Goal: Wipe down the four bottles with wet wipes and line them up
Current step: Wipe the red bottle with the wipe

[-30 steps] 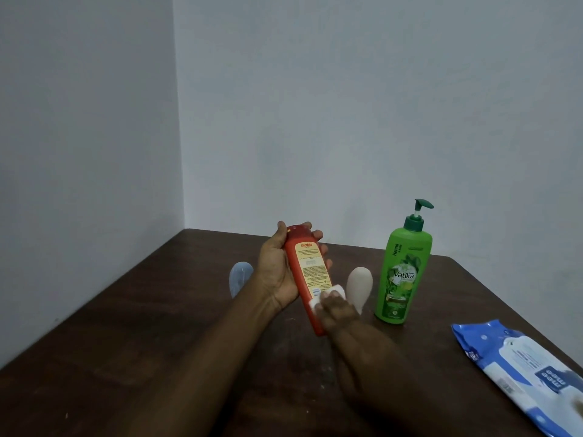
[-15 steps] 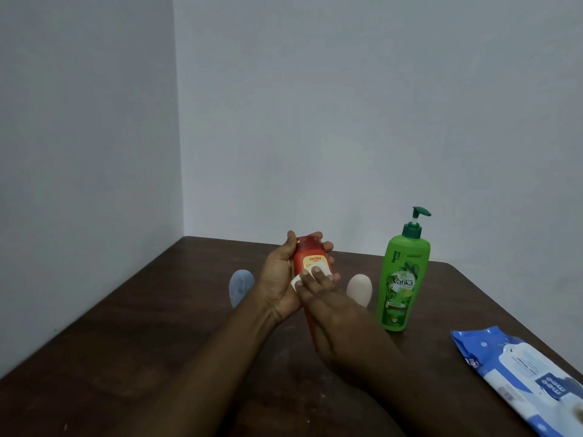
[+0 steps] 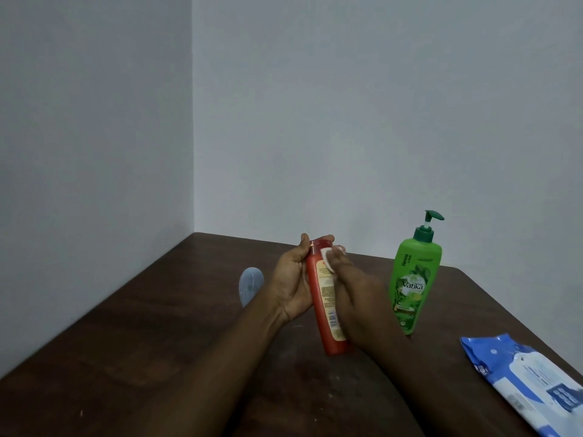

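Observation:
My left hand (image 3: 291,279) grips a red bottle (image 3: 326,305) with a yellow label, held above the table with its cap end pointing away from me. My right hand (image 3: 350,285) presses a folded white wet wipe (image 3: 327,258) against the bottle's upper part near the cap. A green pump bottle (image 3: 413,279) stands upright to the right. A pale blue bottle (image 3: 250,283) stands on the table left of my left wrist. The white bottle seen before is hidden behind my right hand.
A blue and white pack of wet wipes (image 3: 530,383) lies at the right front of the dark wooden table (image 3: 126,357). The table sits in a corner, with grey walls behind it and on its left.
My right hand has slid the wipe up the red bottle from its lower end to near the cap. The bottle has turned in my left hand, and the white bottle is now covered.

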{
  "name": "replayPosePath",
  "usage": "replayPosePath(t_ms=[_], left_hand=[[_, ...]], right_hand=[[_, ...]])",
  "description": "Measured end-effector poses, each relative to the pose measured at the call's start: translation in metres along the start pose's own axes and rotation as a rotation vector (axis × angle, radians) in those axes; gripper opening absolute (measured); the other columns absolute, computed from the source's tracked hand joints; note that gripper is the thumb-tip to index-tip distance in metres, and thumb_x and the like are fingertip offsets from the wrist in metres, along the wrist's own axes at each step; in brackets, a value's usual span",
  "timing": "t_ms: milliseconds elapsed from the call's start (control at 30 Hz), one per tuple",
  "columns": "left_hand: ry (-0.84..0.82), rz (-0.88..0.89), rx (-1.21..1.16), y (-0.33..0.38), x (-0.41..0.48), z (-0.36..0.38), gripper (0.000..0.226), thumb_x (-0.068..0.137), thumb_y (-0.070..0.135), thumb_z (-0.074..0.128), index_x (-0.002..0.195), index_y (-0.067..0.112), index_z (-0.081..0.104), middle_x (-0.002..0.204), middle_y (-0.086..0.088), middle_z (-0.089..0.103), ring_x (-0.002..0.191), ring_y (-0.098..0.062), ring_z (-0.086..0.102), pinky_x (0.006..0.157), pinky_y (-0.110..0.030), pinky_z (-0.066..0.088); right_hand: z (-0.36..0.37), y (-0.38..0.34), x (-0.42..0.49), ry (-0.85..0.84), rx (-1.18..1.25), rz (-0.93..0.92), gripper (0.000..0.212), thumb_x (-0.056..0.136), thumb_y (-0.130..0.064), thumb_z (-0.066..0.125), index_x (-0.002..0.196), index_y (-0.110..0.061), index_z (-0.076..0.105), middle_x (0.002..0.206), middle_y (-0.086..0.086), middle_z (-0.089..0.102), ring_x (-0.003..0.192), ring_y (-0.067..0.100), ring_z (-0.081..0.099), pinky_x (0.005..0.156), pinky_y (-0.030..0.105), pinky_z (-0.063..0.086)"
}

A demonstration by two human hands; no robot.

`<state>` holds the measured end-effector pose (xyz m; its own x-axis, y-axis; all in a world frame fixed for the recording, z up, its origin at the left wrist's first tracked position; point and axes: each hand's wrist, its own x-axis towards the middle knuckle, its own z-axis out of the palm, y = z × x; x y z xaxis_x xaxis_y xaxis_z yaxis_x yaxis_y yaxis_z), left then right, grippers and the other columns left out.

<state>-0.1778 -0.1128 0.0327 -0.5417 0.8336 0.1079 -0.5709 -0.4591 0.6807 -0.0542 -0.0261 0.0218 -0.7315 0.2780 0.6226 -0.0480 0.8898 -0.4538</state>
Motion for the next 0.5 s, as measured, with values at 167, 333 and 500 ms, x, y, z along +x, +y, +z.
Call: replayPosePath(t_ms=[167,333,500], left_hand=[[-0.005,0.065,0.030,0.002,0.004,-0.005,0.053,0.106,0.051,0.038,0.129,0.007,0.056,0.108,-0.015,0.067,0.100,-0.031,0.064,0.088,-0.043,0.053],[0.047,0.164,0.076,0.004,0.006,-0.008,0.053,0.107,0.053,0.037,0.128,0.010,0.061,0.109,-0.014,0.070,0.099,-0.032,0.068,0.103,-0.055,0.048],[0.030,0.386,0.195,-0.002,0.003,0.002,0.055,0.108,0.047,0.036,0.132,0.003,0.059,0.108,-0.017,0.069,0.091,-0.031,0.070,0.081,-0.046,0.060]], right_hand=[[-0.008,-0.015,-0.004,0.128,0.495,0.501,0.036,0.101,-0.016,0.054,0.077,-0.022,0.079,0.069,0.007,0.074,0.062,0.014,0.070,0.059,0.030,0.057],[-0.017,-0.018,-0.028,0.041,0.903,0.885,0.025,0.103,-0.004,0.045,0.102,0.007,0.069,0.092,0.023,0.077,0.094,0.044,0.073,0.090,0.046,0.059],[-0.010,-0.022,-0.047,0.147,1.320,1.230,0.037,0.104,-0.001,0.041,0.138,0.010,0.047,0.123,0.032,0.067,0.113,0.045,0.066,0.099,0.060,0.052]])
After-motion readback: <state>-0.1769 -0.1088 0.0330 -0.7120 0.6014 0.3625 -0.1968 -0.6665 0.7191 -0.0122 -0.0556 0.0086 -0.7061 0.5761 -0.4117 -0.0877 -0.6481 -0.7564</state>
